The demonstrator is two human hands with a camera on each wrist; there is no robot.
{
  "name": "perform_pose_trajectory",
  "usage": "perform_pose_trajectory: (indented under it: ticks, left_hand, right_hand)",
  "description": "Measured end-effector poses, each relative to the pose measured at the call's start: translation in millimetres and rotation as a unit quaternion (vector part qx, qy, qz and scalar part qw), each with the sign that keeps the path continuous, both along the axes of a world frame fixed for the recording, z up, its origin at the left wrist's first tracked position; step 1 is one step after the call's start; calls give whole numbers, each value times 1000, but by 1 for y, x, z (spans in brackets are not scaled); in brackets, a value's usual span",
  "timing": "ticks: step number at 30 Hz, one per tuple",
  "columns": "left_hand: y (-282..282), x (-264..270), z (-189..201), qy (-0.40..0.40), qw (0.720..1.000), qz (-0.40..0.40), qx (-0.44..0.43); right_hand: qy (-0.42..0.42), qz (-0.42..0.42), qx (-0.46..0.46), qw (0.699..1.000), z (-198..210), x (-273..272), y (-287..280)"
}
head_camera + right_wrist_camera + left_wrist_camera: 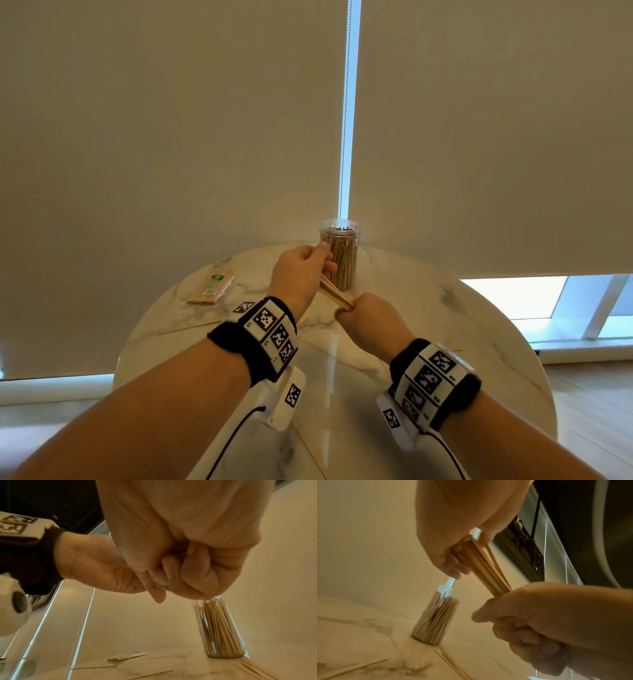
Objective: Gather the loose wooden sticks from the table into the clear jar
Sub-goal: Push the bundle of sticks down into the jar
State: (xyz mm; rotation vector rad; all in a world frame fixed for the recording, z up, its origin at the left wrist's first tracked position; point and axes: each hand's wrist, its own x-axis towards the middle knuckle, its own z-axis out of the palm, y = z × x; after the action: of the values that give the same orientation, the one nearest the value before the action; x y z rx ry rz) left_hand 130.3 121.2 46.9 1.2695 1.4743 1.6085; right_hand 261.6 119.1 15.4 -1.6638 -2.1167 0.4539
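Observation:
A clear jar [340, 255] packed with wooden sticks stands upright at the far side of the round marble table [445, 308]; the same jar [436, 616] [221, 628] shows in both wrist views. A bundle of several sticks [334, 293] [484, 566] slants between my two hands just in front of the jar. My left hand [301, 270] grips its upper end. My right hand [366, 313] is fisted round its lower end. Loose sticks [190, 328] lie on the table at the left, and more loose sticks [254, 669] lie near the jar's base.
A sealed packet of sticks [212, 287] lies on the table's far left. Roller blinds [171, 137] hang right behind the table. Another loose stick [311, 448] lies near the front edge between my forearms.

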Motion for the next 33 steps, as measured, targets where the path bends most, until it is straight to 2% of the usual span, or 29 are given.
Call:
perform_pose_trajectory:
  ticks: [1, 3, 5, 7, 9, 13, 17, 19, 21, 23, 26, 29, 33]
  left_hand:
    - [2, 0, 0, 14, 1000, 23, 13]
    - [4, 1, 0, 26, 1000, 6, -5]
    - [3, 0, -5, 96, 995, -18, -28]
    - [3, -3, -11, 148, 989, 3, -11]
    - [5, -7, -12, 147, 989, 36, 2]
    - [12, -10, -10, 231, 969, 46, -69]
    - [25, -15, -11, 184, 978, 67, -67]
    - [30, -19, -12, 138, 986, 49, -82]
    - [35, -19, -14, 91, 990, -2, -109]
    - [45, -20, -13, 30, 990, -43, -130]
    - [73, -29, -12, -47, 991, -28, -118]
    - [110, -41, -12, -2, 989, -19, -146]
    - [160, -43, -6, 117, 976, -61, -172]
  right_hand:
    - [-8, -5, 0, 1000, 1, 0, 3]
    - [-19, 1, 4, 1000, 2, 1, 7]
    - [-19, 23, 13, 999, 4, 1, 7]
    - [-6, 42, 28, 999, 6, 2, 5]
    - [-5, 45, 50, 998, 8, 3, 4]
    - [-36, 43, 84, 995, 6, 1, 9]
    - [3, 107, 154, 982, 2, 2, 12]
    - [-44, 120, 223, 966, 2, 3, 16]
    - [-101, 119, 257, 954, 5, 6, 23]
    - [-125, 114, 238, 957, 14, 11, 34]
    - [-118, 79, 183, 973, 42, 21, 61]
    - [-137, 27, 177, 974, 83, 31, 102]
    - [-215, -2, 138, 967, 118, 19, 172]
